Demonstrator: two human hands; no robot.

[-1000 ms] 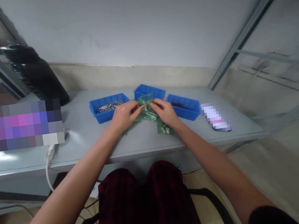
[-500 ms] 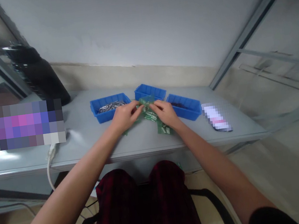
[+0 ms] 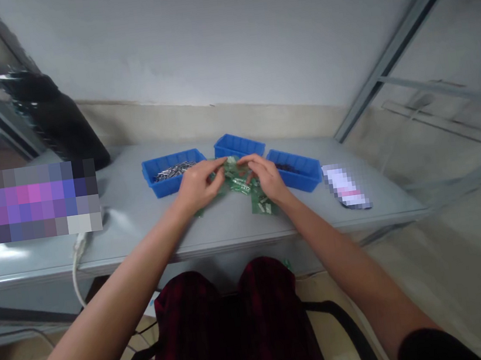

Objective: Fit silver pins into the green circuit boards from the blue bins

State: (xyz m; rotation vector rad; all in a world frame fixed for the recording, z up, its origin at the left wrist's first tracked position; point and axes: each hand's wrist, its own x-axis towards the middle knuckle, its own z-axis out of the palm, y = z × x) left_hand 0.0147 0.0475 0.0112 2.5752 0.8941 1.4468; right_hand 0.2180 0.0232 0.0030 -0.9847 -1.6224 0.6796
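Note:
Several small green packets [image 3: 240, 186] lie on the grey table, with pale or metallic pieces in them. Over their left side is my left hand [image 3: 200, 182], fingers apart, index finger stretched out. My right hand [image 3: 266, 175] hovers over their right side with its fingers spread and bent. Neither hand visibly grips anything. A blue bin [image 3: 155, 185] with metal pins is behind my left hand. Beside my right hand stands another blue bin [image 3: 306, 178] with dark small parts. Between them, farther back, is a third blue bin [image 3: 242, 146]; its contents are hidden.
A black bottle [image 3: 56, 124] stands at the back left, near a blurred-out patch. At the right lies a phone-like object [image 3: 345, 188], pixelated. A white cable [image 3: 76, 272] hangs over the front edge of the table [image 3: 231, 243]. The wall rises behind.
The fingers of both hands have come apart and straightened above the packets. The green packet that was raised between them now appears lower. The view has shifted slightly.

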